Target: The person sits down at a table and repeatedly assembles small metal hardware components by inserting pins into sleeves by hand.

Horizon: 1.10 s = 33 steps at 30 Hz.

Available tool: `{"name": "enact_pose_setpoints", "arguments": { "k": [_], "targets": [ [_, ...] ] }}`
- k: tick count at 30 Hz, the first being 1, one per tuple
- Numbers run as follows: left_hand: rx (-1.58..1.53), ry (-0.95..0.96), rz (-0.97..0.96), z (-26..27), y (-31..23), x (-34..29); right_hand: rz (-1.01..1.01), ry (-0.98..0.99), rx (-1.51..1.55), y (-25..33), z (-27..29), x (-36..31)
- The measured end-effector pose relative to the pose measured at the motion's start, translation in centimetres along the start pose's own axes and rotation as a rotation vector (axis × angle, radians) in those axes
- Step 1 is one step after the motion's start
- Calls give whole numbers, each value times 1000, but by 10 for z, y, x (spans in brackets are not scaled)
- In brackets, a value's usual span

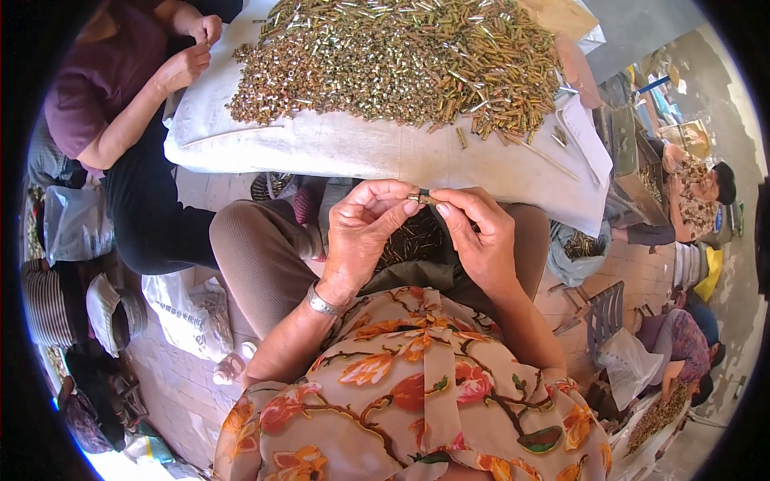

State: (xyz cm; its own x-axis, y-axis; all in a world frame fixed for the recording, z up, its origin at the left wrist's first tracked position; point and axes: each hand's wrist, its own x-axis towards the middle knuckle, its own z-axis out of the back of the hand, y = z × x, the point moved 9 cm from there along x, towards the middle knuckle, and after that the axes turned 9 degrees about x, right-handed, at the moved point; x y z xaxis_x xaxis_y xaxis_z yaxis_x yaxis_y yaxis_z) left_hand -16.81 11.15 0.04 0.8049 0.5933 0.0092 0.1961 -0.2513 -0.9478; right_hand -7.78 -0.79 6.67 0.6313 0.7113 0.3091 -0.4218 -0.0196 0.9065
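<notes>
My left hand (pixel 359 236) and my right hand (pixel 481 244) meet above my lap. Thumbs and forefingers of both pinch a small brass-coloured metal part (pixel 420 198) with a dark end on the right. Its exact kind is too small to tell. Just beyond lies a cloth-covered table (pixel 345 152) with a heap of short ring-like metal pieces (pixel 321 84) at left and longer slim metal pins (pixel 501 76) at right. Below my hands, between my knees, more slim metal pins (pixel 405 240) lie in a dark container, partly hidden.
A co-worker's hands (pixel 192 60) hold something small at the table's left corner. Thin sticks (pixel 545 156) and a paper sheet (pixel 584 136) lie at its right. A blue-grey bag of pins (pixel 579 248), a chair (pixel 603 317) and a white plastic bag (pixel 188 313) stand around me.
</notes>
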Motion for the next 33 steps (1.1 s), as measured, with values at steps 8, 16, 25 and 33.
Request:
{"name": "enact_pose_setpoints", "arguments": {
  "k": [8, 16, 25, 33],
  "targets": [
    [59, -1, -69, -1, -7, -4, -82, -22, 82, -12, -1, -7],
    [153, 283, 31, -6, -18, 5, -433, 295, 505, -39, -3, -1],
    [3, 725, 361, -27, 9, 7, -736, 477, 898, -61, -35, -27],
    [969, 23, -295, -4, 15, 111, -135, 121, -111, -79, 9, 39]
  ]
}}
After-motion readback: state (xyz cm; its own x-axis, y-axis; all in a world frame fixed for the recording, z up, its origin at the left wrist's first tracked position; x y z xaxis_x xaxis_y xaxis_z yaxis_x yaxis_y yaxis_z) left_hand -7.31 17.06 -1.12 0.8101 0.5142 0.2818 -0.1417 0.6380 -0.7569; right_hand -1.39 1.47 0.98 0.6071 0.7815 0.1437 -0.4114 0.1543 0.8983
